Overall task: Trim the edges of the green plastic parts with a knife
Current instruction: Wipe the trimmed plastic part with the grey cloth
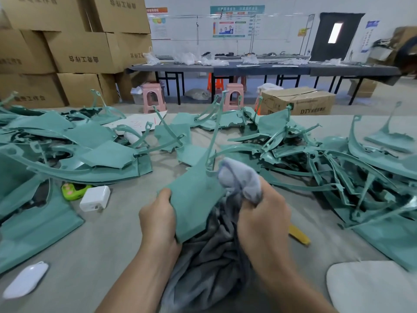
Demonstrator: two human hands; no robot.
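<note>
My left hand (158,219) grips the lower left edge of a flat green plastic part (195,195), tilted up above the table, its thin curved arm rising behind. My right hand (262,220) is closed on a bunched grey cloth (240,179) that presses against the part's right edge; the rest of the cloth hangs down between my forearms. A yellow knife handle (299,234) lies on the table just right of my right hand, partly hidden by it. Its blade is not visible.
Piles of green plastic parts lie at left (74,150) and right (338,168) on the grey table (108,240). A white charger (94,198), a green toy-like object (73,190), a white oval device (26,280) and a pale pad (370,288) lie near. Cardboard boxes and stools stand behind.
</note>
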